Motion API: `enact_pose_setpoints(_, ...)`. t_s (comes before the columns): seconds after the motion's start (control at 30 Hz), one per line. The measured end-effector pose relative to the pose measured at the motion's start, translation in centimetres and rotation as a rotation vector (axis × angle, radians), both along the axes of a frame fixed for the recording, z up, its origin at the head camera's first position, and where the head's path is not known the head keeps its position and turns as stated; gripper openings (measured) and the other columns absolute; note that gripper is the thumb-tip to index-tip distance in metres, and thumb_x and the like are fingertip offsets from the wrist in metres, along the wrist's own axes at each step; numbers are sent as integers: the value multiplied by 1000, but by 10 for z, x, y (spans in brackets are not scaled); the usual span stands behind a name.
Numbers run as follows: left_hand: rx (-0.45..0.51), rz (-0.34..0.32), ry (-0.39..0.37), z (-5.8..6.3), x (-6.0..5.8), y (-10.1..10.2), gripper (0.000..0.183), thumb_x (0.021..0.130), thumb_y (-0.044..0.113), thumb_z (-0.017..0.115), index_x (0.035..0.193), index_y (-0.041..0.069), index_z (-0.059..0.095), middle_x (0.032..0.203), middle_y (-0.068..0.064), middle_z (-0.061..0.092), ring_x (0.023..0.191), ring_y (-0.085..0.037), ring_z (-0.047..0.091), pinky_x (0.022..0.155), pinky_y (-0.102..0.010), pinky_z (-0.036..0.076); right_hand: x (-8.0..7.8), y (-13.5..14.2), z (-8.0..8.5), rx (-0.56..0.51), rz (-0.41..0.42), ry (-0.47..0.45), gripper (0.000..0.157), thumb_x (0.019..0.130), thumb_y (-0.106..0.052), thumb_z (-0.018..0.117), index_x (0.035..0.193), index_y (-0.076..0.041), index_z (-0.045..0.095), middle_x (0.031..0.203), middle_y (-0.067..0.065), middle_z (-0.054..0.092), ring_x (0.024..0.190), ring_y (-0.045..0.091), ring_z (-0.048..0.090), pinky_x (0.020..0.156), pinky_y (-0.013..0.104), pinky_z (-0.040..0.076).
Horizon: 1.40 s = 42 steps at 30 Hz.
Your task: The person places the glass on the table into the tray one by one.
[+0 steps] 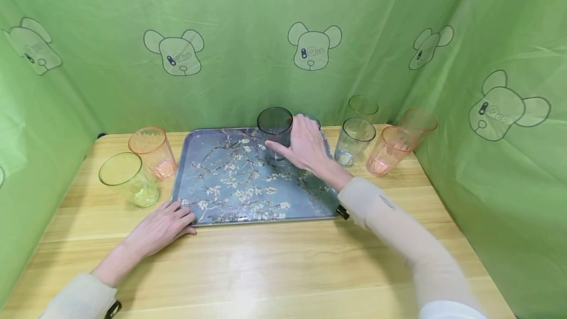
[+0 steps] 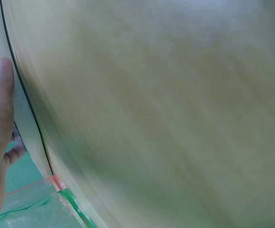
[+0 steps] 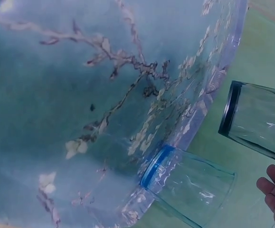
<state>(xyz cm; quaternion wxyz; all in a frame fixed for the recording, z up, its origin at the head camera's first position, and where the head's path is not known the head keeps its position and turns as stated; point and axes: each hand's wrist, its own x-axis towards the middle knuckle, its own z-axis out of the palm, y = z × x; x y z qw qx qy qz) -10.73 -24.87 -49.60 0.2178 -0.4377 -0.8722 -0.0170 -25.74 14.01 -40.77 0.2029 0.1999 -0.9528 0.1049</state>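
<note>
My right hand (image 1: 305, 144) grips a dark grey drinking glass (image 1: 273, 124) over the back of a blue tray (image 1: 239, 176) with a blossom pattern. Thumb in front of its side, the other fingers are partly hidden. A clear bluish glass (image 3: 194, 185) stands on the tray beside it, mostly behind my hand in the head view. In the right wrist view the grey glass (image 3: 258, 118) shows with curled fingertips (image 3: 272, 190) next to it. At the near left corner of the tray, my left hand (image 1: 159, 225) rests with loose fingers on the rim.
Left of the tray are a pink-orange glass (image 1: 152, 151) and a yellow-green glass (image 1: 130, 181). To its right are a blue-grey glass (image 1: 354, 142), a greenish glass (image 1: 363, 107) and two pink glasses (image 1: 390, 151). Green curtains (image 1: 248, 63) enclose the wooden table (image 1: 248, 270).
</note>
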Motion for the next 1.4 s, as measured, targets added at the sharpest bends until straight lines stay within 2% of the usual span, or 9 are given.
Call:
enact_pose_setpoints(0.4, -2, 0, -9, 0, 0, 0, 26, 93, 43, 68, 87, 19, 58, 83, 6, 57, 78, -17, 49, 75, -34, 44, -23, -13, -7, -24, -23, -30, 127, 79, -103, 7, 126, 6, 53, 106, 19, 58, 92, 33, 54, 90, 46, 45)
enact_pose_setpoints(0.47, -1, -2, -10, 0, 0, 0, 27, 94, 43, 67, 87, 19, 58, 82, 6, 57, 78, -17, 48, 75, -34, 44, -26, -14, -8, -26, -30, -38, 121, 82, -101, 14, 125, 5, 53, 106, 18, 57, 92, 32, 53, 90, 46, 45)
enact_pose_setpoints(0.63, 0, -2, -9, 1, 0, 1, 27, 94, 43, 67, 86, 19, 57, 82, 6, 57, 78, -17, 48, 75, -34, 44, -32, -20, -11, -6, -48, -60, 95, 92, -86, 46, 124, 4, 52, 106, 16, 56, 93, 31, 53, 91, 44, 46)
enact_pose_setpoints(0.73, -4, -2, -8, 0, 1, 0, 28, 93, 43, 68, 86, 19, 57, 82, 6, 56, 78, -17, 47, 74, -34, 44, -34, -24, -13, 12, -54, -71, 88, 93, -80, 54, 123, 3, 53, 106, 16, 57, 94, 30, 54, 91, 43, 46)
enact_pose_setpoints(1.03, -13, 7, -19, -1, 0, 1, 28, 94, 44, 68, 86, 19, 57, 82, 6, 56, 78, -15, 46, 75, -34, 44, -39, -34, -20, 67, -80, -75, 89, 93, -83, 50, 120, 1, 53, 106, 14, 56, 95, 29, 54, 91, 42, 45)
enact_pose_setpoints(1.4, -9, 2, -8, 0, 1, 1, 27, 94, 43, 66, 87, 19, 58, 83, 6, 57, 78, -15, 47, 75, -34, 45, -46, -35, -26, 78, -108, -66, 93, 92, -85, 48, 121, 2, 53, 105, 15, 56, 93, 29, 55, 88, 41, 45)
